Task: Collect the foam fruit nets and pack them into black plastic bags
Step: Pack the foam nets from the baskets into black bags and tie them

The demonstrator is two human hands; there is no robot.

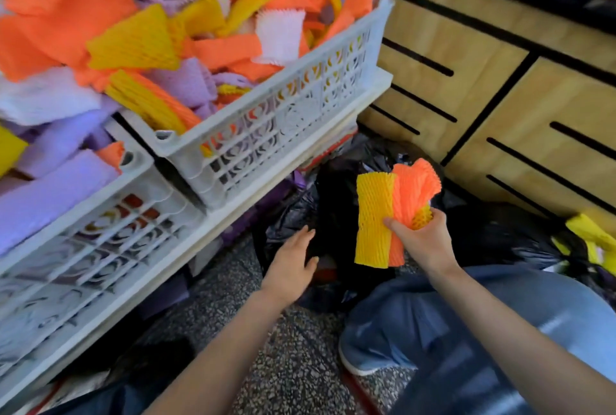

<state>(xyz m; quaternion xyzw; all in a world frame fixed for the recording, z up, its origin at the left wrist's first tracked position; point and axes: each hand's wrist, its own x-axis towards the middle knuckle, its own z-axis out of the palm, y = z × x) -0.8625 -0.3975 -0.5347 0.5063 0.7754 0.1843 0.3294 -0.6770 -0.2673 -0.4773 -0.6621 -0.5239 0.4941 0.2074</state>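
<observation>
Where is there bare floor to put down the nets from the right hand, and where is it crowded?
Bare speckled floor lies between the near white crate and the knee. Crowded: that crate and the far crate are heaped with foam nets, and black bags fill the corner by the wooden cabinet.

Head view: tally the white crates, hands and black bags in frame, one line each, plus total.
White crates: 2, upper and lower, both full of nets
Hands: 2, left hand open, right hand gripping foam nets
Black bags: 2, middle and right; the boundary between them is unclear
Total: 6
</observation>
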